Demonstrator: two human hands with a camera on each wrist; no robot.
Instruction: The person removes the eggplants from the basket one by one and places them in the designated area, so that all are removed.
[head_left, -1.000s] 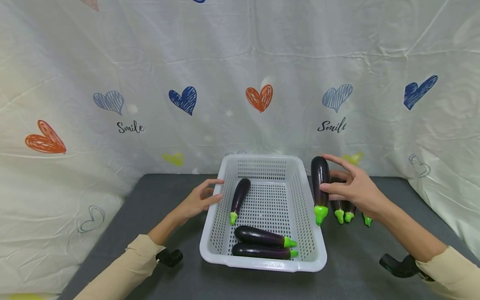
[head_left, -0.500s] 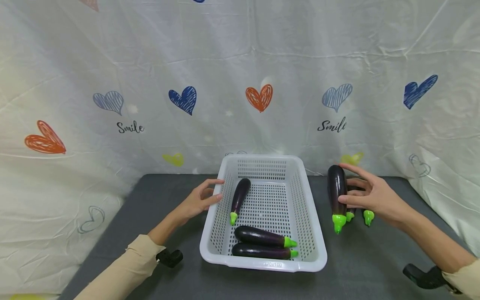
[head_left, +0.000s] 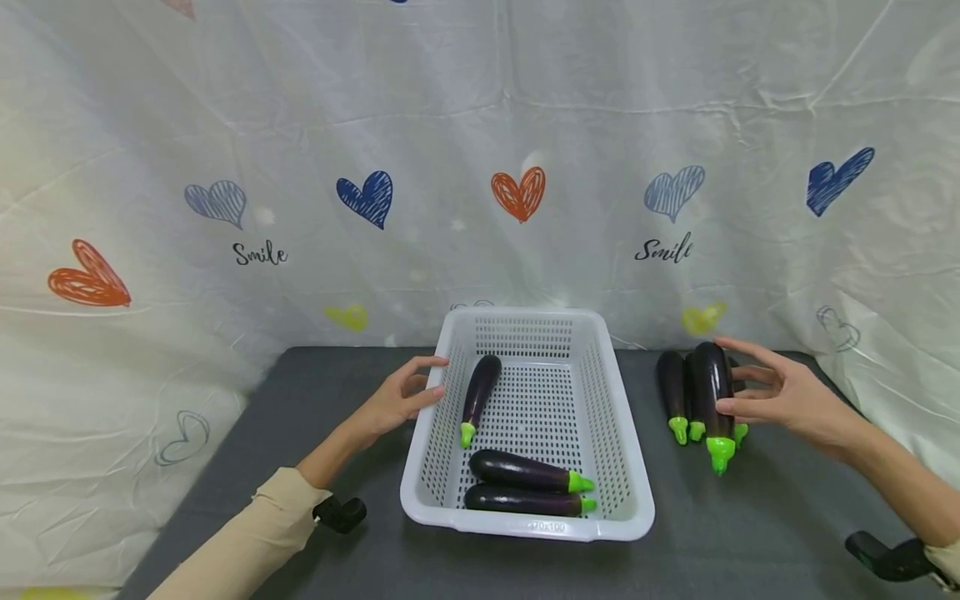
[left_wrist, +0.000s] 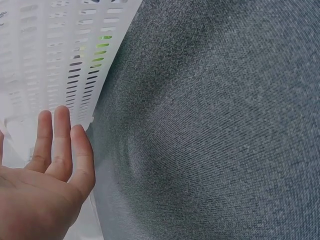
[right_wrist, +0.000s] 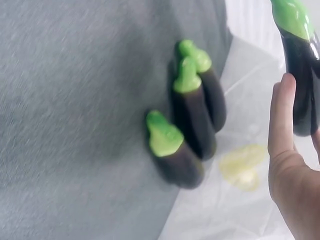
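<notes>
In the head view, my right hand (head_left: 798, 404) pinches a dark purple eggplant (head_left: 711, 383) by its side, its green stem end pointing toward me. The held eggplant (right_wrist: 302, 85) is partly cut off in the right wrist view. It hangs above three more eggplants on the table, including one at the left (head_left: 672, 387). My left hand (head_left: 396, 400) touches the left rim of a white perforated basket (head_left: 423, 442), fingers (left_wrist: 62, 145) fairly straight along its outer wall. Inside the basket lie three eggplants: one slanted (head_left: 482, 390), two crosswise (head_left: 521, 472) near the front.
A dark grey cloth (head_left: 720, 533) covers the table. Behind it hangs a pale curtain (head_left: 585, 275) printed with hearts and "Smile". The basket stands between the two hands, with the table eggplants to its right near the back edge.
My right hand has carried the eggplant rightward and slightly toward me, from beside the basket's right rim to over the table eggplants. My left hand and the basket stay put.
</notes>
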